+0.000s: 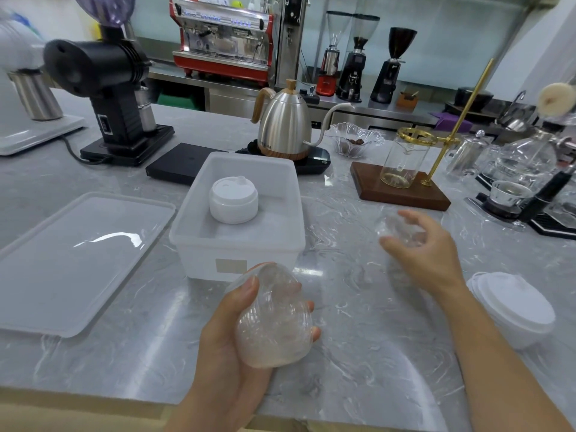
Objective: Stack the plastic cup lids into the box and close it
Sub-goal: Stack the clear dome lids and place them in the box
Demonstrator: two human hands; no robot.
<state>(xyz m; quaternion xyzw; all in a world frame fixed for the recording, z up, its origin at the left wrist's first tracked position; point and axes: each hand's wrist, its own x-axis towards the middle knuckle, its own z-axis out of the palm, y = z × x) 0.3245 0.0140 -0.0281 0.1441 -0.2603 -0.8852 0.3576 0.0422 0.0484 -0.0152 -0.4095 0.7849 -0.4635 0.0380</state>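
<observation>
An open translucent white box (193, 232) stands on the marble counter with a stack of white cup lids (233, 201) inside, towards its left. The box's flat cover (78, 260) lies on the counter to its left. My left hand (230, 347) holds a stack of clear dome lids (272, 316) in front of the box. To the right of the box, my right hand (427, 257) is closed around another clear dome lid (396, 229) just above the counter. A second stack of white cup lids (514, 307) rests on the counter at the far right.
Behind the box are a black scale (180, 162), a steel gooseneck kettle (286, 123) and a black grinder (109, 88). A wooden pour-over stand with a glass carafe (402, 185) and glassware (511, 169) crowd the right back. The counter's front edge runs along the bottom.
</observation>
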